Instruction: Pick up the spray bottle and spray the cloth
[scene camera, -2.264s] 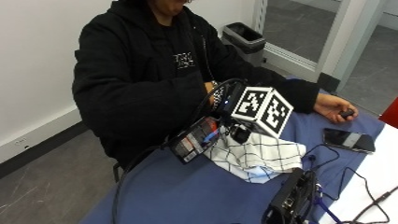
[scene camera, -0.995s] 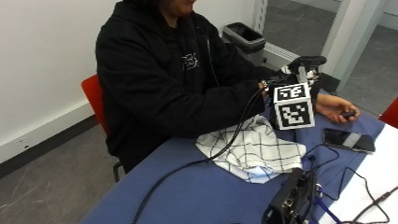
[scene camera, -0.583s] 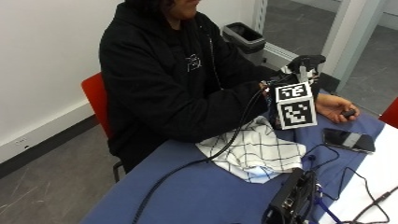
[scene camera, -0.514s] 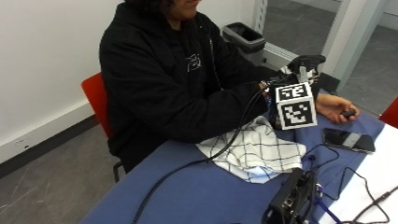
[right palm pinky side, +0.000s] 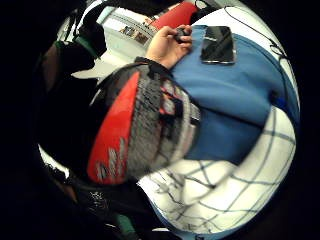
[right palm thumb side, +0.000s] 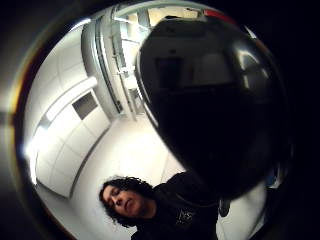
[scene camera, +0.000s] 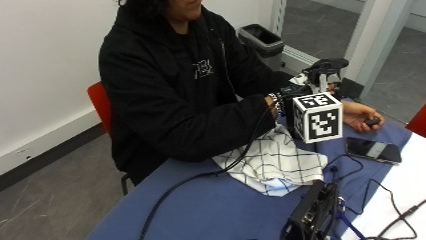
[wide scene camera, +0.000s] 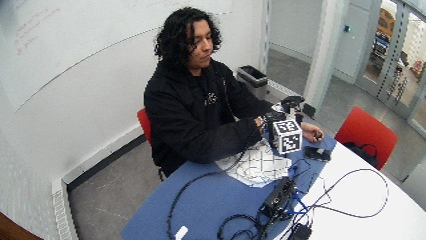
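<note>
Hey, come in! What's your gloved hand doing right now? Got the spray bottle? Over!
Right hand grips spray bottle, lifted above table. Checked cloth lies on blue table, below the bottle. Phone off to the side, nothing blocking.

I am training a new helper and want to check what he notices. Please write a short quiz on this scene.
1. True or false: the bottle stands on the table.
2. What lies on the table beside the bare hand? A) a phone B) a cup C) a book
3. Fill in: the cloth is white with a dark ____ pattern.

Key:
1. False: the right hand holds it up off the table.
2. A
3. grid
</note>
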